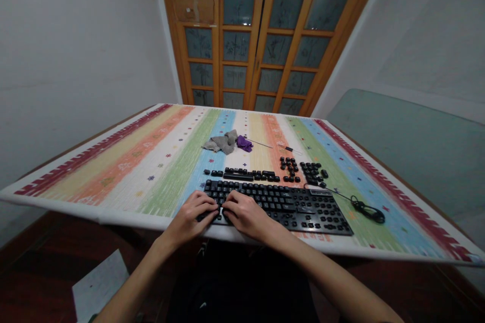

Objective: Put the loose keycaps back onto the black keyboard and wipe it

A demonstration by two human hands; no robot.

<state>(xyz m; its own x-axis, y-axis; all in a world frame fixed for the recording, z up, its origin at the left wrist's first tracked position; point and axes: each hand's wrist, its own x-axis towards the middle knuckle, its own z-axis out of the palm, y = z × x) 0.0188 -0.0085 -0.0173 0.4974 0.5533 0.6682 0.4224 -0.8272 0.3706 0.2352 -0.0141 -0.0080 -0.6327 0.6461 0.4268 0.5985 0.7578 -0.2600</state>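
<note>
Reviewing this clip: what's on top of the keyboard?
The left hand and right hand are over the left end of the keyboard; keycaps cover its middle. Whatever lies directly beneath the hands and fingers is hidden.

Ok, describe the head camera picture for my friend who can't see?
A left hand and right hand are at the left end of a black keyboard, some keys missing. Loose keys lie beyond it, a coiled cable to its right, grey cloth and purple cloth farther back.
</note>
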